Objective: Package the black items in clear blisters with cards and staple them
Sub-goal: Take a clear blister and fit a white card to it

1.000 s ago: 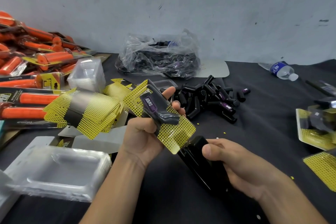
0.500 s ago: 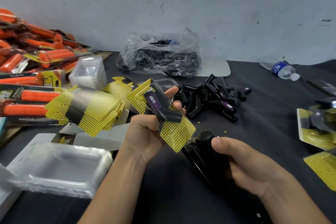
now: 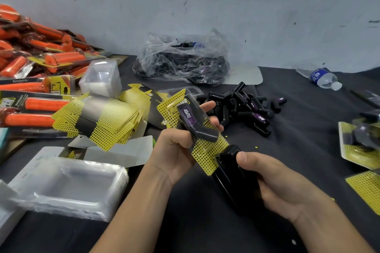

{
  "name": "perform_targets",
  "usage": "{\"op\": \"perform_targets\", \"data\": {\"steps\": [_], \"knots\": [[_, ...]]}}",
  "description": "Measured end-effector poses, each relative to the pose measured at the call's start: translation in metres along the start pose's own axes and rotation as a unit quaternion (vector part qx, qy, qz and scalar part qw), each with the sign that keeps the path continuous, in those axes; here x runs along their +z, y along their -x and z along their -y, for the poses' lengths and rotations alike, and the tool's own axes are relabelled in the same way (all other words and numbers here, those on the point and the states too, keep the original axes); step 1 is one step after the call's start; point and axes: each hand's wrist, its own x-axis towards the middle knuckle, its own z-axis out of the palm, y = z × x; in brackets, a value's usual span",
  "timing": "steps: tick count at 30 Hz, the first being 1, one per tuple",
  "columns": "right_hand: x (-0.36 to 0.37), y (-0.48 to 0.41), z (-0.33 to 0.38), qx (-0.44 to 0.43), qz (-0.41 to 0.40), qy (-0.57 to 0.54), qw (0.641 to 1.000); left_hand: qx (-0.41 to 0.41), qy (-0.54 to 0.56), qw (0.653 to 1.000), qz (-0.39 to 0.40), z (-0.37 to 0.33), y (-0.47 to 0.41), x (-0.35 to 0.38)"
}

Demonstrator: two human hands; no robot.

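Note:
My left hand (image 3: 174, 150) grips a blister pack (image 3: 203, 144): a yellow dotted card with a clear blister over a black item (image 3: 195, 123) bearing a purple TAPER label. The pack is held tilted above the table. My right hand (image 3: 273, 181) grips a black stapler (image 3: 230, 172), thumb on its top. The stapler's jaws sit around the card's lower right edge. Loose black items (image 3: 244, 109) lie in a pile just behind the hands. A fanned stack of yellow cards (image 3: 107, 123) lies to the left.
Stacked clear blisters (image 3: 67, 187) sit at the near left, and more clear blisters (image 3: 100, 80) behind the cards. Orange packaged grips (image 3: 35, 80) pile at far left. A plastic bag of black items (image 3: 183, 61) is at the back. A water bottle (image 3: 322, 78) and finished packs (image 3: 359, 141) lie right.
The pack's lower edge has gone deeper into the stapler's jaws, and my right thumb has slid onto the stapler's top. My left hand tilted the pack a little more upright.

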Motion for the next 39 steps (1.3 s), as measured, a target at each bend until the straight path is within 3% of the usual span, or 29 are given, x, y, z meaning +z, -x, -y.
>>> {"op": "perform_targets", "data": {"steps": [26, 39], "knots": [[0.014, -0.005, -0.001, -0.004, -0.017, -0.045, 0.999, -0.029, -0.023, 0.999, -0.013, 0.000, 0.001, 0.002], [0.019, -0.009, -0.002, -0.002, -0.106, -0.043, 0.993, -0.023, -0.009, 1.000, -0.008, 0.003, 0.000, 0.002]]}}
